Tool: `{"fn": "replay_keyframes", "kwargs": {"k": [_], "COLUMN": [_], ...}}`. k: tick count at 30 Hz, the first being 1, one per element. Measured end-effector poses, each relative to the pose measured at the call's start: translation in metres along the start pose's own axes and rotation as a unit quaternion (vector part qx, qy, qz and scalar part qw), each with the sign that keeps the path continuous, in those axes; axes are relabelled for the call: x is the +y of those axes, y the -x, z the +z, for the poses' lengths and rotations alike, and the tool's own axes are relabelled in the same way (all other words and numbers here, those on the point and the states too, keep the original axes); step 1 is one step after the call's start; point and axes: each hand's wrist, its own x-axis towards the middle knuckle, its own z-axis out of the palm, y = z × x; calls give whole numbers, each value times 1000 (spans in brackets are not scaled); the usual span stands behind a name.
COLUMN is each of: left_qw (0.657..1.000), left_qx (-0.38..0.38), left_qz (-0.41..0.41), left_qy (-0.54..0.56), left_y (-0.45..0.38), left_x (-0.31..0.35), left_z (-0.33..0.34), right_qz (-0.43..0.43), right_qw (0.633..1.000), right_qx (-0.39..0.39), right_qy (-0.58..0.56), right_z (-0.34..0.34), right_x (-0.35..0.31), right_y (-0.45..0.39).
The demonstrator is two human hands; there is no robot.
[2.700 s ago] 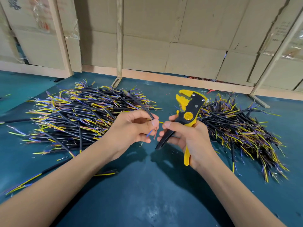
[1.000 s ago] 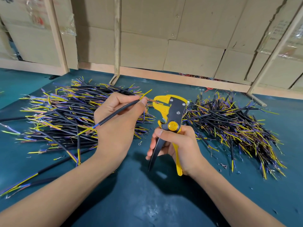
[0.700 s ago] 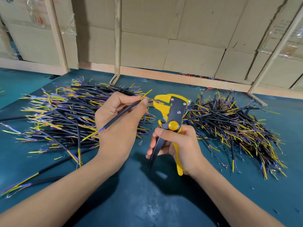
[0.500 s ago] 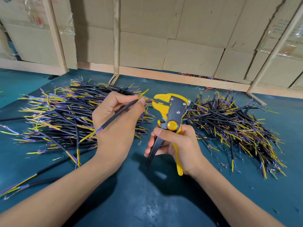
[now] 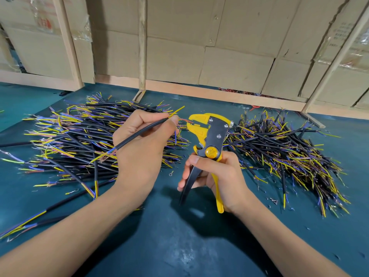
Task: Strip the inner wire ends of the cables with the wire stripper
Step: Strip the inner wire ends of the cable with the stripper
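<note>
My left hand (image 5: 139, 148) pinches a short black cable (image 5: 139, 133) between thumb and forefinger. Yellow and blue inner wires stick out of both its ends. One thin inner wire reaches right into the jaws of the yellow and black wire stripper (image 5: 208, 134). A yellow wire points up past the jaws. My right hand (image 5: 217, 174) grips the stripper by its handles, jaws up, with the handles spread apart.
A big heap of black cables (image 5: 65, 136) lies left of my hands and a second heap (image 5: 289, 154) lies on the right, both on the teal mat (image 5: 179, 246). Loose cables (image 5: 30, 220) trail at the near left. Cardboard boxes (image 5: 199, 47) and wooden slats stand behind.
Since the oldest frame my left hand raised the cable and fed an inner wire into the stripper's jaws. Over the last second both hands have barely shifted.
</note>
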Motion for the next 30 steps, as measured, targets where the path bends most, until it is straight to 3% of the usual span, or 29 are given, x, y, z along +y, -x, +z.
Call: {"fn": "replay_keyframes", "kwargs": {"k": [15, 20, 23, 26, 30], "left_qw": [987, 993, 994, 985, 966], "left_qx": [-7, -28, -26, 2, 20], "left_qz": [-147, -104, -108, -155, -209], "left_qy": [61, 38, 25, 72, 149], "left_y": [1, 0, -1, -3, -8], "left_x": [15, 16, 16, 17, 17], "left_z": [5, 4, 4, 2, -1], "right_qz": [-3, 9, 9, 11, 4], "right_qw": [1000, 999, 999, 996, 1000], "right_qx": [-4, 45, 27, -6, -10], "right_qy": [16, -13, -47, -90, -24], "right_z": [-2, 0, 0, -4, -8], "right_x": [-5, -7, -5, -5, -5], "right_y": [0, 1, -1, -3, -2]}}
